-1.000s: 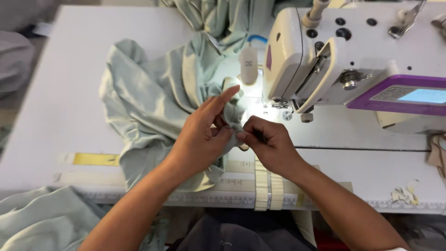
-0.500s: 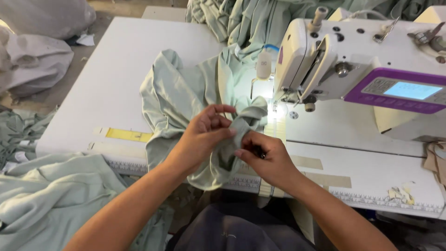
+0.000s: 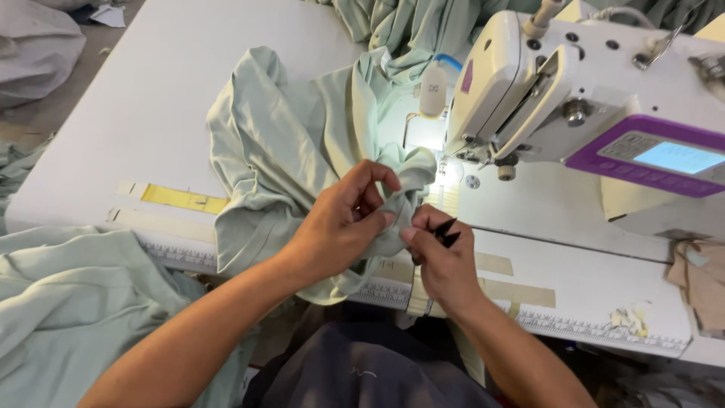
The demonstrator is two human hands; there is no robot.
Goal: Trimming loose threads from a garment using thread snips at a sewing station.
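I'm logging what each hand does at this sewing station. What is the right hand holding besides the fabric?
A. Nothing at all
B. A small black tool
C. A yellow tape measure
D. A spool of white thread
B: the right hand pinches a small black tool, its dark tips poking out above the fingers, right beside the pale green fabric that the left hand grips.

Soft matt cloth, glossy plastic machine

Bare forearms, no sleeves, left hand, right hand, dark trousers
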